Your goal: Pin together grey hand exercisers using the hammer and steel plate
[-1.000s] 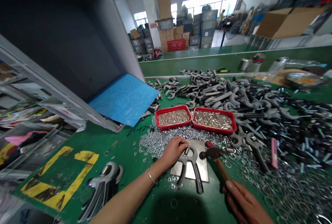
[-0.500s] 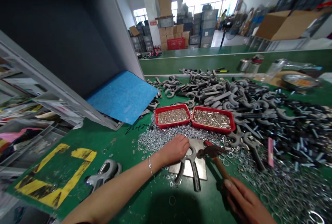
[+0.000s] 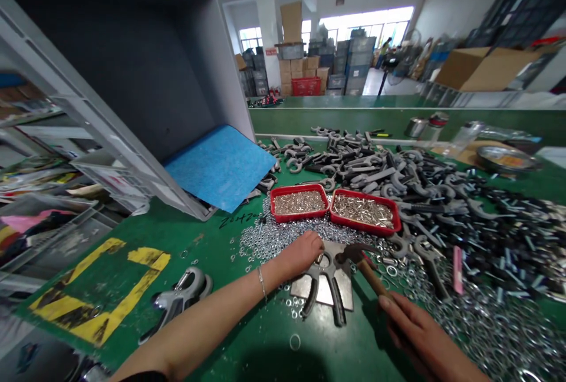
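Observation:
My left hand [image 3: 308, 249] is closed in a pinch at the head of a grey pliers-shaped tool [image 3: 332, 287] with dark handle grips. What its fingers hold is mostly hidden; a small shiny bit shows beside the fingertips. Under the tool lies a flat metal plate [image 3: 347, 295]. A claw hammer [image 3: 369, 276] is in my right hand [image 3: 409, 323], wrapped round the wooden handle. The hammer's head hangs just right of the tool's head, apart from it as far as I can see. Behind the plate, small nuts or rings [image 3: 260, 240] lie scattered.
Two red trays [image 3: 298, 216] of small metal parts stand beyond the plate. A heap of grey tool halves [image 3: 375, 170] spreads right, with loose rings [image 3: 481, 329] nearer. Left are another assembled tool [image 3: 186, 290], a tilted grey crate [image 3: 232, 75] and a blue sheet [image 3: 221, 164].
The view has tilted slightly, so the scene sits a little lower. Both hands stay in nearly the same places, with the hammer still beside the tool's head.

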Tool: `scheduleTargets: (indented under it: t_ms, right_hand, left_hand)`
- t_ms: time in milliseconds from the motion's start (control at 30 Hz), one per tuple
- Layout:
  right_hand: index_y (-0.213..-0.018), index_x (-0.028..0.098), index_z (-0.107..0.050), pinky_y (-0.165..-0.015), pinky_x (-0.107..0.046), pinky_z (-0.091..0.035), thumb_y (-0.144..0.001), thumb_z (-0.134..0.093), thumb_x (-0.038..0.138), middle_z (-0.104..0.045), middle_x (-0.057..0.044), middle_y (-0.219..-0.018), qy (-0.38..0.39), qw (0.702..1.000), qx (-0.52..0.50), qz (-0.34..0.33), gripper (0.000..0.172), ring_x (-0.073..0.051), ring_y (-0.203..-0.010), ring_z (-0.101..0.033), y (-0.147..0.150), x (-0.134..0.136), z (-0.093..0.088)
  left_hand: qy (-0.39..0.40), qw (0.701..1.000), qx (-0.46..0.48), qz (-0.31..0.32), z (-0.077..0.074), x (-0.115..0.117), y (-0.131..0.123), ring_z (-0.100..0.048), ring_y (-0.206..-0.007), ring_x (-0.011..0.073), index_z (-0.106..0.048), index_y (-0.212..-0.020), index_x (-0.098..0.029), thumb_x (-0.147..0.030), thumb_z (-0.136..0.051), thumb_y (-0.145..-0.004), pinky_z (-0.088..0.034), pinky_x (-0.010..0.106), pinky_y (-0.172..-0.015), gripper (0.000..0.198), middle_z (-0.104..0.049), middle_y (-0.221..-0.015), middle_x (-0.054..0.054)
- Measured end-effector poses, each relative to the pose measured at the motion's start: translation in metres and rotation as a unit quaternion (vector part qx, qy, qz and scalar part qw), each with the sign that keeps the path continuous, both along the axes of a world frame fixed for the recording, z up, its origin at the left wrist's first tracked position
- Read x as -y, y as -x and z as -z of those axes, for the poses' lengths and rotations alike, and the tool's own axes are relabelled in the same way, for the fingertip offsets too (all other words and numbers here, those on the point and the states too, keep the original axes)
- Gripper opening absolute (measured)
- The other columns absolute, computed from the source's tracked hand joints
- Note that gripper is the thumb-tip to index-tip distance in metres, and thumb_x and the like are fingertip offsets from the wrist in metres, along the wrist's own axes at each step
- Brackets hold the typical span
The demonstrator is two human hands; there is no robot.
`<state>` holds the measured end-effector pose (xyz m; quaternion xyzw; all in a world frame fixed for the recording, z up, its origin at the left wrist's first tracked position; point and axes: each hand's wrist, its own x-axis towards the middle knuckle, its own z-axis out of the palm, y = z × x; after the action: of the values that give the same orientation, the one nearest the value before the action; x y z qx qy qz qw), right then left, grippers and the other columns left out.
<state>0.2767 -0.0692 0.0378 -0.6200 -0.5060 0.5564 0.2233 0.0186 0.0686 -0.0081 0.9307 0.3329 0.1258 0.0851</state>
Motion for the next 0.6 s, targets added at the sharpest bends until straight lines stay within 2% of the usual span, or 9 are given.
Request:
scheduleTargets:
  t_ms: [100,167,267,367,467,600]
  right_hand:
    - [-0.081,0.024,-0.057,-0.061,-0.028,-0.045,-0.095,-0.041,0.062,-0.057,0.002,-0.062,-0.059,0.996,0.044,-0.046,0.044,-0.018,-0.063,-0.057,0.0,-0.008,-0.026]
    - [-0.08,0.024,-0.057,-0.063,-0.028,-0.045,-0.097,-0.037,0.059,-0.058,0.002,-0.064,-0.111,0.988,0.075,-0.074,0.044,-0.018,-0.063,-0.058,0.0,-0.014,-0.045]
    - [-0.078,0.024,-0.056,-0.065,-0.028,-0.044,-0.1,-0.032,0.055,-0.059,0.001,-0.068,-0.178,0.971,0.123,-0.097,0.045,-0.017,-0.064,-0.058,0.004,-0.028,-0.058]
    - [-0.096,0.022,-0.062,-0.071,-0.032,-0.047,-0.1,-0.033,0.054,-0.068,-0.004,-0.08,-0.197,0.957,0.17,-0.126,0.043,-0.021,-0.072,-0.064,0.011,-0.045,-0.045]
    - [-0.112,0.02,-0.064,-0.074,-0.035,-0.049,-0.098,-0.035,0.056,-0.072,-0.006,-0.085,-0.162,0.951,0.185,-0.189,0.048,-0.025,-0.077,-0.067,0.017,-0.059,-0.026]
    - [-0.115,0.019,-0.063,-0.077,-0.035,-0.05,-0.1,-0.029,0.055,-0.073,-0.006,-0.083,-0.17,0.952,0.197,-0.162,0.051,-0.025,-0.078,-0.068,0.019,-0.066,-0.021]
  left_hand:
    - [0.01,0.995,0.073,-0.074,-0.001,0.007,0.008,-0.054,-0.104,0.022,-0.053,-0.108,-0.015,-0.024,-0.051,-0.098,-0.048,0.039,-0.093,0.014,-0.06,-0.108,0.009]
    - [0.018,0.983,0.131,-0.129,-0.004,0.02,0.016,-0.053,-0.11,0.0232,-0.052,-0.115,-0.017,-0.021,-0.048,-0.098,-0.046,0.044,-0.097,0.018,-0.058,-0.114,0.01]
    - [0.029,0.983,0.119,-0.139,-0.014,0.042,0.026,-0.051,-0.112,0.0255,-0.053,-0.117,-0.018,-0.016,-0.048,-0.094,-0.044,0.046,-0.099,0.024,-0.058,-0.116,0.011]
    - [0.033,0.993,0.023,-0.108,-0.023,0.056,0.029,-0.052,-0.107,0.0281,-0.059,-0.11,-0.017,-0.02,-0.056,-0.09,-0.043,0.046,-0.094,0.021,-0.061,-0.11,0.011]
    - [0.024,0.994,-0.054,-0.097,-0.025,0.056,0.026,-0.054,-0.099,0.0282,-0.063,-0.095,-0.016,-0.025,-0.058,-0.091,-0.043,0.044,-0.089,0.011,-0.063,-0.098,0.01]
    - [-0.005,0.992,-0.079,-0.095,-0.019,0.05,0.024,-0.054,-0.099,0.0284,-0.063,-0.093,-0.016,-0.026,-0.059,-0.092,-0.041,0.043,-0.089,0.011,-0.064,-0.098,0.009]
